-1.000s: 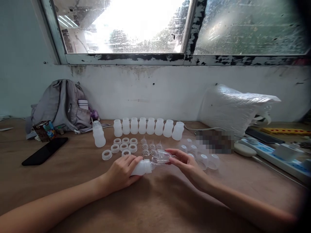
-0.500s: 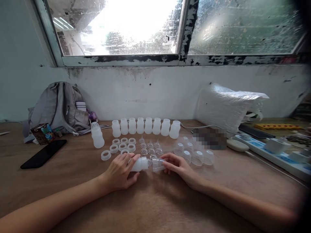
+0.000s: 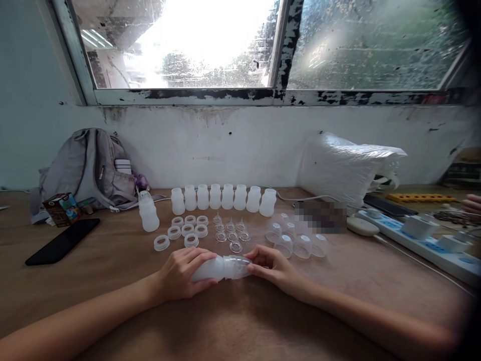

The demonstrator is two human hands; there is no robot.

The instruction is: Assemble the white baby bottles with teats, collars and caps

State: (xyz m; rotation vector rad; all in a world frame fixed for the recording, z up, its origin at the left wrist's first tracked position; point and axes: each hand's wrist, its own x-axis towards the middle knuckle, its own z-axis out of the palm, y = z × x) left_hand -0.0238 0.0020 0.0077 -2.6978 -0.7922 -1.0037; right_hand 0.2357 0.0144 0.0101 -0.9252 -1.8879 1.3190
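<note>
My left hand [image 3: 188,273] wraps round a frosted white baby bottle [image 3: 214,269], held on its side just above or on the table. At its right end a clear dome cap [image 3: 235,267] sits over the collar and nipple. The fingers and thumb of my right hand [image 3: 268,265] pinch that cap by its far end. Behind my hands lie several white collar rings [image 3: 188,229] on the left, several clear nipples [image 3: 232,234] in the middle and several clear caps [image 3: 302,245] on the right. A row of open frosted bottles [image 3: 227,196] stands behind them.
An assembled bottle [image 3: 149,213] stands at the left, near a black phone [image 3: 63,241], a drink carton [image 3: 62,208] and a grey backpack [image 3: 86,165]. At right are a power strip [image 3: 421,245], a white charger [image 3: 363,226] and a silvery bag [image 3: 341,170]. Another person's hand [image 3: 472,203] shows at the far right edge.
My right hand has brought the clear cap leftward onto the bottle's end, closing the gap over the nipple. Another person's hand has appeared at the right edge.
</note>
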